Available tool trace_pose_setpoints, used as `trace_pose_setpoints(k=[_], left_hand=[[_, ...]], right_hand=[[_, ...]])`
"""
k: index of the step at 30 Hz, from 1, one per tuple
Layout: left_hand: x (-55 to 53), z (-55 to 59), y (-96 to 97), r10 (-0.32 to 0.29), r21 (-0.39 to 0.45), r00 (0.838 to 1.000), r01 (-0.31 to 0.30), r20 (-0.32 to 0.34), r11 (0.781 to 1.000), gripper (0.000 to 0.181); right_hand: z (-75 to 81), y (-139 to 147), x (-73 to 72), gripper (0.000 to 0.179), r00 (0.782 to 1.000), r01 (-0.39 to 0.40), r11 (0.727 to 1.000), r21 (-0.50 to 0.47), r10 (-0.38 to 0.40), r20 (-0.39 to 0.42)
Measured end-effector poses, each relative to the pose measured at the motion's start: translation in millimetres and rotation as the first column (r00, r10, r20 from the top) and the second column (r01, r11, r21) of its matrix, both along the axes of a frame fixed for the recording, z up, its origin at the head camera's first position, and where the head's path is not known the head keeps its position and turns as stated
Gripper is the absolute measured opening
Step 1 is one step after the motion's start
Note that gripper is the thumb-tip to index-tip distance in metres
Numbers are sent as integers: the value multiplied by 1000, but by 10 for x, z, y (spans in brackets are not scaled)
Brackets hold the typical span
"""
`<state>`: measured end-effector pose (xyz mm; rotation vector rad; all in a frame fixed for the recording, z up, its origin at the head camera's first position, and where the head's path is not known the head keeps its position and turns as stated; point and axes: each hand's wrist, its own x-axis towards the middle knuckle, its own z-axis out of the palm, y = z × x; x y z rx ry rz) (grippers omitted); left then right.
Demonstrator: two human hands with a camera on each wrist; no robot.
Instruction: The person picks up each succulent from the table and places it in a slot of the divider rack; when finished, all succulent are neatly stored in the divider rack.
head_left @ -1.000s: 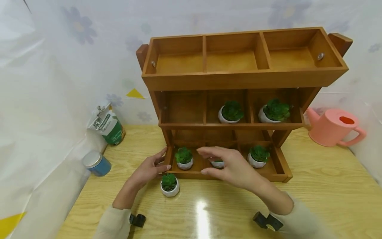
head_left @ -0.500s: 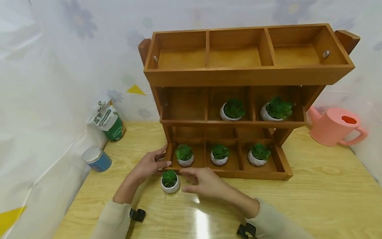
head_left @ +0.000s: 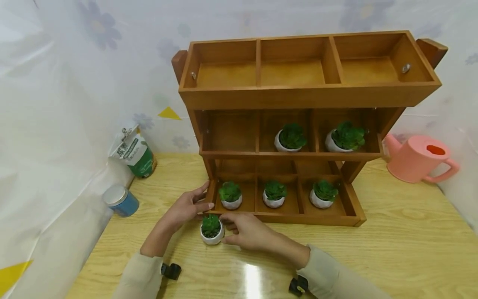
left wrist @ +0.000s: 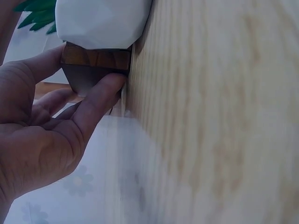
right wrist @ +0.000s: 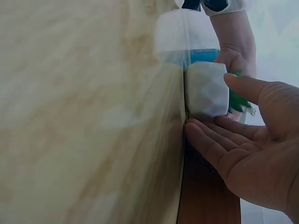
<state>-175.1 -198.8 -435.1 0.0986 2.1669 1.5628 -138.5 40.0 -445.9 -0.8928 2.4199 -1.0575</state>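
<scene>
At the lower left corner of a brown wooden plant shelf point(head_left: 310, 97), my left hand point(head_left: 186, 209) holds the end of the bottom tier, thumb and fingers on either side of the corner in the left wrist view. A succulent in a white faceted pot point(head_left: 212, 238) stands on the table just in front of that corner. My right hand point(head_left: 248, 232) is at the pot's right side, thumb and fingers spread around it. In the right wrist view the thumb overlaps the rim of the white pot point(right wrist: 205, 91); whether the fingers touch it I cannot tell.
Several potted succulents sit in the shelf's lower two tiers, such as the bottom-left succulent point(head_left: 230, 193). A pink watering can point(head_left: 414, 160) stands to the right. To the left are a blue jar point(head_left: 122, 201) and a green-and-white pouch point(head_left: 138, 155) closed by a clip.
My right hand has moved from in front of the bottom middle compartment down and left to the pot on the table. My left hand stays on the shelf corner.
</scene>
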Motion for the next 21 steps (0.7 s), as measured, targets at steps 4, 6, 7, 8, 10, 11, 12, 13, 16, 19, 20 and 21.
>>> trace_pose_setpoints(k=[4,6,7,8,10,11,12,13,16,19,20,21], left_hand=[[4,-8,10,10,18,1000,-10,13,1000,76],[2,-11,10,8,22,1000,-8,12,1000,76],[4,-12,7,10,24,1000,-10,11,1000,76],[5,-13,5,8,28,1000,-9,9,1000,77],[2,-20,-4,-5,38,1000,5,0,999,77],[0,-23,-6,-8,45,1000,8,-3,999,77],[-2,-24,-7,-8,51,1000,9,-4,999,77],[-5,-28,-10,-12,55,1000,13,-8,998,77],[-4,-29,-12,-9,59,1000,10,-11,998,76],[5,-33,-12,-1,62,1000,1,-7,998,76],[8,-34,-11,1,64,1000,0,-4,998,76],[9,-38,-12,3,67,1000,-3,-1,998,77]], right_hand=[[10,-34,-6,54,1000,5,1000,0,-5,8],[17,-63,-9,60,1000,-3,1000,22,4,-15],[20,-85,-11,62,999,-9,999,37,10,-34],[23,-108,-13,64,998,-14,998,56,17,-58],[30,-155,-16,66,995,-12,996,84,20,-97],[32,-177,-19,65,993,-7,996,93,18,-113],[36,-199,-19,64,992,0,995,100,13,-126],[42,-218,-18,63,992,9,995,103,4,-130],[47,-256,-22,63,991,33,994,104,-20,-129],[45,-264,-23,61,991,38,995,91,-26,-128],[41,-260,-23,60,991,35,996,82,-25,-129],[41,-253,-21,59,991,33,997,76,-22,-131]])
